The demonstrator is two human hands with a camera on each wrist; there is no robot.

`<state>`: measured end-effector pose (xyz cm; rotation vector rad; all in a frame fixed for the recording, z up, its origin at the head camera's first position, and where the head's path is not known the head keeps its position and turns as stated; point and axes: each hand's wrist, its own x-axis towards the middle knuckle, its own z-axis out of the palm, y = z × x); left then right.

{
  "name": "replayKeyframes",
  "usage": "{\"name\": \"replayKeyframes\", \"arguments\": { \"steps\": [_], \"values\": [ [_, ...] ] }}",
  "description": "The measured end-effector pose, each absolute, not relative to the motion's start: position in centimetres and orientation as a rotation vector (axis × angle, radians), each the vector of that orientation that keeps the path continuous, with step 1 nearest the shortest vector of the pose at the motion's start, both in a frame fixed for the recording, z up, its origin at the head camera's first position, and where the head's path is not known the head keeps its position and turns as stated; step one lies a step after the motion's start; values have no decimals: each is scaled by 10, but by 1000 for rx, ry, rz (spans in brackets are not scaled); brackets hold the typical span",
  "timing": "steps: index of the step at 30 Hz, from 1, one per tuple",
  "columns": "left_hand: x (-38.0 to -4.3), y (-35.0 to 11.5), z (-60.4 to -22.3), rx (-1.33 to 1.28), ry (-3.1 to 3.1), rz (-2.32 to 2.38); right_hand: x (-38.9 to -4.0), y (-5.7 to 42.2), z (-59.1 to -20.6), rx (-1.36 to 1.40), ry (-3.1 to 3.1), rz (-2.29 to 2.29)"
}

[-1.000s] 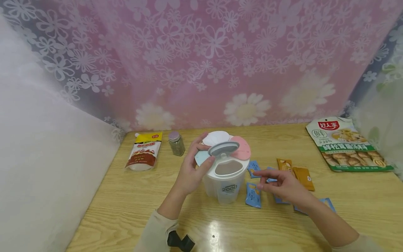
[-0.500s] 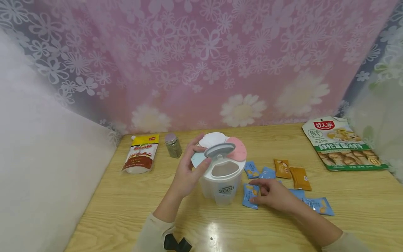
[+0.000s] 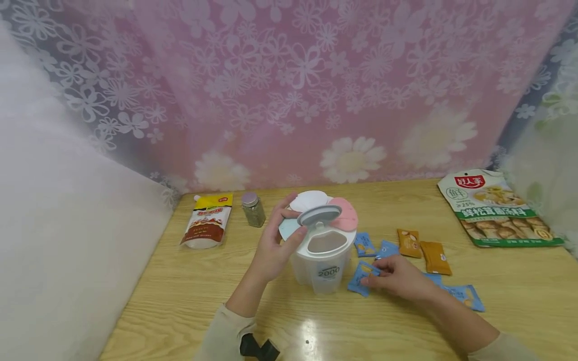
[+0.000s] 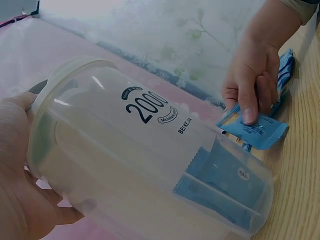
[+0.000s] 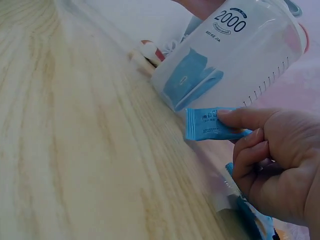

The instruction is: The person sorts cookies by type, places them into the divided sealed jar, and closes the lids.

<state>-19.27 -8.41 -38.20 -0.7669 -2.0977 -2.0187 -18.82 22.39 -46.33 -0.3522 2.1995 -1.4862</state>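
Note:
My left hand [image 3: 274, 250] grips the upper side of a translucent storage container [image 3: 326, 275] marked 2000, its thumb on the white lid. One grey flap [image 3: 319, 215] of the lid stands up, with the opening below it uncovered. Through the wall in the left wrist view, blue packets [image 4: 225, 185] show at the container's bottom. Just right of the container, my right hand [image 3: 403, 278] pinches a small blue snack packet [image 3: 359, 279] between thumb and fingers. That packet [image 5: 205, 124] is seen tilted off the table in the right wrist view.
More blue packets [image 3: 364, 244] lie by the right hand, with two orange packets [image 3: 435, 258] behind it. A large green-and-white pouch [image 3: 496, 210] lies at the back right. A spice jar [image 3: 254, 210] and a red-and-white pouch [image 3: 206, 223] are at the back left.
My right hand came down onto the nearest blue packet, took hold of it and tilted it up from the table. The left hand and container stay in place.

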Motion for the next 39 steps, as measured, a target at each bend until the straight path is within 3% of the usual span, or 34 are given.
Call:
{"name": "replayKeyframes", "arguments": {
  "steps": [21, 30, 39],
  "values": [
    [-192, -84, -384, -779, -2104, -2007, -183, 239, -402, -609, 1999, -1813],
    [-193, -85, -384, -766, -2103, -1999, -183, 215, -378, -930, 1729, -2110],
    [-194, -83, -386, -781, -2096, -1989, -179, 189, -352, -930, 1921, -2175]
  ]
}}
